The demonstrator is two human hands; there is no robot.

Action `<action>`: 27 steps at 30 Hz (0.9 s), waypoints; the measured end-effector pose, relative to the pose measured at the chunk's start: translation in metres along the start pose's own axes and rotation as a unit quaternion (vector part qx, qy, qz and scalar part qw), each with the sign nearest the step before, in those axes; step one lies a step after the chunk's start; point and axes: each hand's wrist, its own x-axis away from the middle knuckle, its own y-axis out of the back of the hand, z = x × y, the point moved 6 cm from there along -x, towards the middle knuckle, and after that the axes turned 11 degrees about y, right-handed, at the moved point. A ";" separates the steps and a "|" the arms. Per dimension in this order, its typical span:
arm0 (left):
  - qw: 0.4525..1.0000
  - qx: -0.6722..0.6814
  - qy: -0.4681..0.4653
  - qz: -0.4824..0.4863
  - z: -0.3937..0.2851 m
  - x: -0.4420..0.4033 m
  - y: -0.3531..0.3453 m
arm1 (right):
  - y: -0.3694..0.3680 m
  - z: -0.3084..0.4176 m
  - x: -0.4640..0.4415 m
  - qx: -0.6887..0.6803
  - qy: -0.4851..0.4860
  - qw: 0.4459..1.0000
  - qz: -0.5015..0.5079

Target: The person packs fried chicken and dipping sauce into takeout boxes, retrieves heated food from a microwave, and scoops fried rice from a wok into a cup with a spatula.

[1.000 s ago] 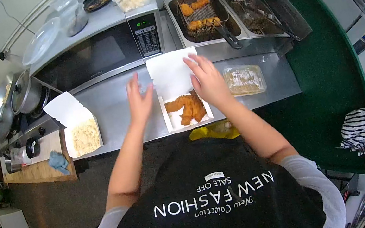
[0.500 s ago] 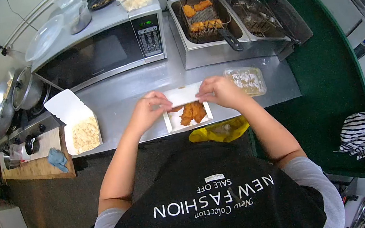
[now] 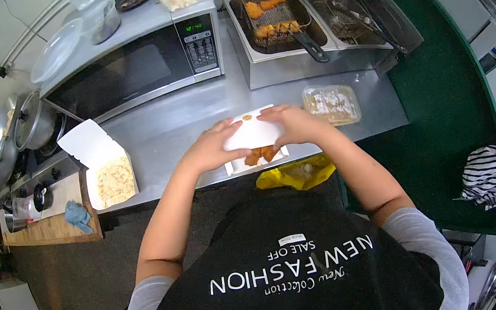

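A white cardboard takeaway box (image 3: 240,167) with fried chicken pieces (image 3: 261,155) inside sits at the counter's front edge. Its lid (image 3: 252,133), marked with a small gold-brown spot, is tilted partway down over the food. My left hand (image 3: 215,147) grips the lid's left side, fingers behind and thumb near the front edge. On the opposite side, my right hand (image 3: 291,123) holds the lid the same way. A clear plastic container (image 3: 332,104) of pale, white-dusted food stands just beyond my right hand.
An open white box of rice (image 3: 115,182) stands left. Behind are a microwave (image 3: 120,71) and a double fryer (image 3: 286,68), with a basket handle (image 3: 311,48) sticking out forward. A yellow bag (image 3: 297,176) hangs below the counter edge. A blue cloth (image 3: 78,216) lies on the wooden board.
The lid has come down towards me and hides more of the chicken. Both hands have shifted from pinching its front corners to spreading along its sides.
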 end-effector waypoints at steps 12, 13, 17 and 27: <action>0.997 -0.079 0.017 0.007 0.000 0.000 -0.009 | -0.001 0.017 0.007 0.001 0.000 1.000 -0.028; 0.996 -0.085 0.014 -0.002 0.001 -0.002 -0.009 | 0.000 0.017 0.006 0.008 0.001 0.999 -0.036; 0.996 -0.087 -0.006 -0.001 -0.001 -0.010 -0.003 | -0.005 0.010 0.004 0.021 -0.007 0.999 -0.038; 0.994 -0.108 -0.017 0.006 -0.002 -0.009 -0.008 | -0.025 -0.004 0.001 -0.029 -0.064 0.997 0.020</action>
